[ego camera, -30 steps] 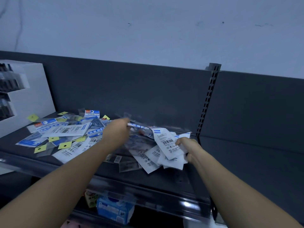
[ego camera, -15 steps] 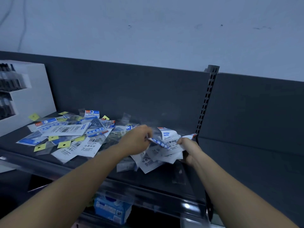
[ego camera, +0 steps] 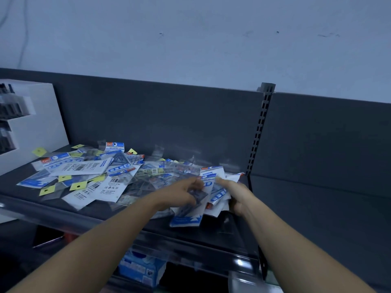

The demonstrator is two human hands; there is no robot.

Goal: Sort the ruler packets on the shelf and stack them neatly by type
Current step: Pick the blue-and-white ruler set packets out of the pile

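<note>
On the shelf (ego camera: 222, 231), the right hand (ego camera: 234, 193) is clamped round a bunch (ego camera: 212, 176) of ruler packets at 3 o'clock of the pile (ego camera: 95, 172); left hand (ego camera: 179, 193) pinches one packet (ego camera: 190, 210) at the bunch's 8 o'clock.

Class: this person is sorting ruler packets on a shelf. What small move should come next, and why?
Probably slide the packet pinched in the left hand fully onto the bunch of packets gripped by the right hand, then release it. The packet overlaps that unevenly fanned bunch only partly, and a loose pile to the left waits for sorting.
</note>
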